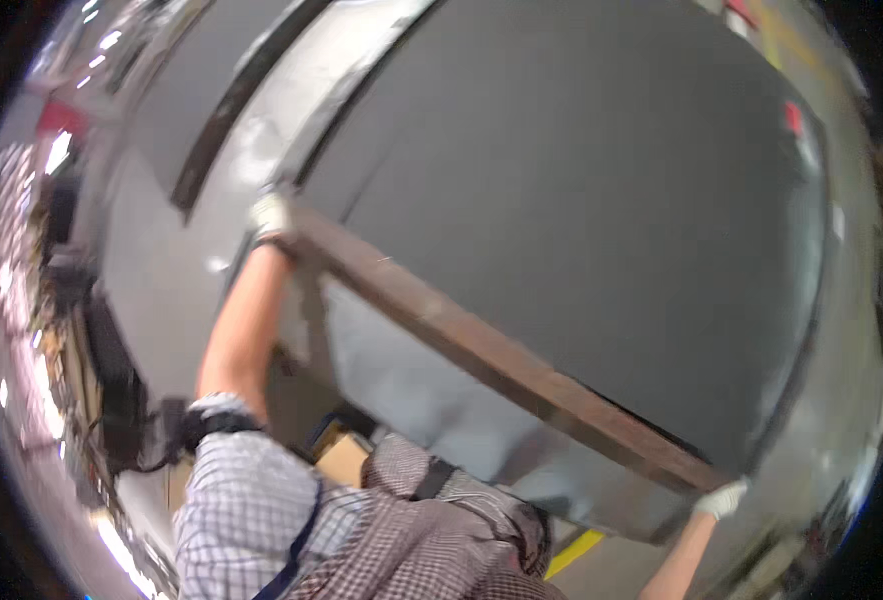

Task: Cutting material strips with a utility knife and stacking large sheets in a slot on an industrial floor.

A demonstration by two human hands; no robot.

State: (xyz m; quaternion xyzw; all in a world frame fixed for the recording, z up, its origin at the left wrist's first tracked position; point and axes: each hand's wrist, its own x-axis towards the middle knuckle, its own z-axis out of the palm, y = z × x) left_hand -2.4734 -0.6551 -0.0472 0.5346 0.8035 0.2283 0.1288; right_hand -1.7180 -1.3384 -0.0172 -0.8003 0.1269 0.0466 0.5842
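Observation:
A long, flat brown bar point(491, 365) runs slantwise across the near edge of a large dark grey sheet point(581, 190). At the bar's far left end, my left hand point(271, 216) in a whitish glove is closed on it, the arm stretched forward. My right hand point(721, 498), also gloved, grips the other end at the lower right, by the sheet's near corner. Motion blurs both hands, and their fingertips are hidden. Beneath the bar, on my side, a pale grey smooth panel point(431, 385) faces my body.
Left of the sheet lies a shiny silvery strip point(296, 100), and beyond it a dark narrow bar point(231, 115). A small red object point(793, 118) sits at the sheet's right edge. A brown cardboard piece point(344, 460) and a yellow floor line point(573, 553) show near my body.

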